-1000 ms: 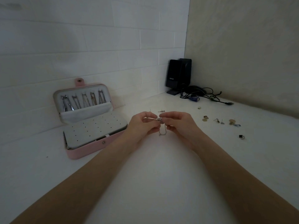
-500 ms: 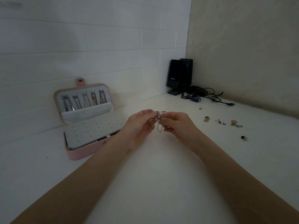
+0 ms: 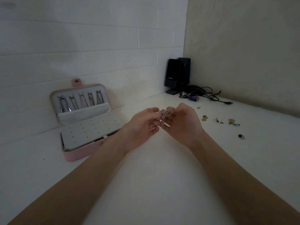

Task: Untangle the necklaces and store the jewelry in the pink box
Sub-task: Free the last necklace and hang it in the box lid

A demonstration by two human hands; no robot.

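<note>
A tangle of thin silver necklace chain (image 3: 164, 113) hangs in the air between my two hands, above the white table. My left hand (image 3: 142, 125) pinches it from the left and my right hand (image 3: 181, 122) pinches it from the right, fingertips almost touching. The chain is blurred, so its knots cannot be made out. The pink box (image 3: 78, 153) lies open to the left, its lid leaning on the wall with several necklaces (image 3: 81, 102) hung in it above a white pocket. Its base shows a white perforated panel (image 3: 90, 129).
Loose small jewelry lies on the table at the right: rings (image 3: 204, 118), ear studs (image 3: 218, 120), a gold and blue piece (image 3: 233, 122), a dark ring (image 3: 241, 136). A black speaker (image 3: 177, 75) and tangled cables (image 3: 201, 95) fill the back corner.
Both hands have lifted the chain a little higher and drawn closer together. The hanging loop seen below the fingers earlier is now bunched up between them.
</note>
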